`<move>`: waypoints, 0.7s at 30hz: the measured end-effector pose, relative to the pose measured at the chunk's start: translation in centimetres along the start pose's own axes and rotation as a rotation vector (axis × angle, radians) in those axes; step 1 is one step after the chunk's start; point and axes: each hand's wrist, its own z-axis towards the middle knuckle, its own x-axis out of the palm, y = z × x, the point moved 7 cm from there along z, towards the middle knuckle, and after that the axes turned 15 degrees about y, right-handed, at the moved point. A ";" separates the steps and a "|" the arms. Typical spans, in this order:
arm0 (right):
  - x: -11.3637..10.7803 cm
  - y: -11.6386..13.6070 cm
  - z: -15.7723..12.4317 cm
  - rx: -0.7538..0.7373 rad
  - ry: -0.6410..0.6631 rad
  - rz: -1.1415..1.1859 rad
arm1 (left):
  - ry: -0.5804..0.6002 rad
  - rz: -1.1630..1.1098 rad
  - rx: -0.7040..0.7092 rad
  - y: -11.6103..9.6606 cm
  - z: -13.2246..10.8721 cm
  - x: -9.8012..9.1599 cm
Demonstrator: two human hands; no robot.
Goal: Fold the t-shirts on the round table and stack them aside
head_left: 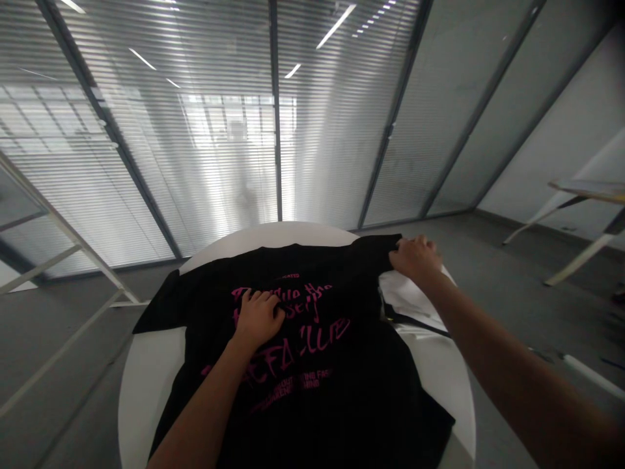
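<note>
As left hand [258, 318] and right hand [416, 256] press, black T-shirt [317, 371], round table [144, 391]

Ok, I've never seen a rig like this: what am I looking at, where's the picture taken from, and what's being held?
There's no machine here. This one picture comes from a camera worn on a person's head, looking forward and down, so their own arms reach in from below. The left hand rests on a black T-shirt with pink print, which lies on a round white table. The right hand seems to grip the shirt's far edge, beside a white cloth.
</note>
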 end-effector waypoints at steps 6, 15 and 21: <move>0.8 10.3 -3.1 -0.392 0.009 -0.080 | 0.065 -0.016 0.143 -1.3 -0.2 0.0; 13.0 20.5 -9.7 -0.668 0.396 0.047 | 0.111 -0.094 0.095 0.1 -0.6 -0.7; 14.7 19.7 -9.6 -0.635 0.407 0.061 | 0.114 -0.151 -0.005 0.9 -0.5 -0.3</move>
